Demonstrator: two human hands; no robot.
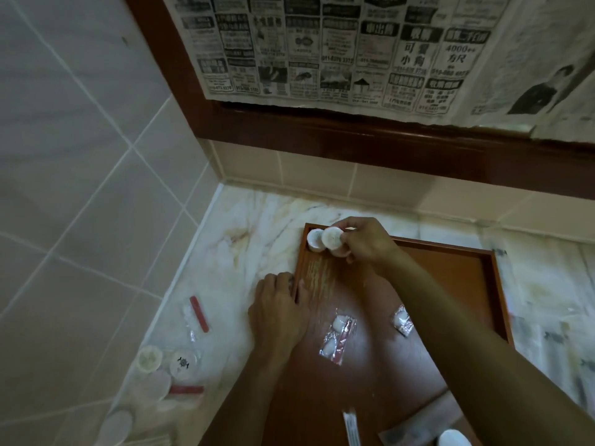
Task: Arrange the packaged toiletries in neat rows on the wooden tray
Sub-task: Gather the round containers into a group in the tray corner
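A wooden tray lies on the marble counter. In its far left corner stands a round white packaged toiletry. Right beside it, my right hand pinches a second round white packet. My left hand rests on the tray's left rim, fingers curled over the edge. On the tray floor lie a clear packet with a red stick and a small white sachet. More packets sit near the tray's front edge.
Left of the tray on the counter lie a clear packet with a red strip, several round white packets and another red-striped packet. Tiled walls close in at the left and back. A newspaper-covered mirror frame hangs above.
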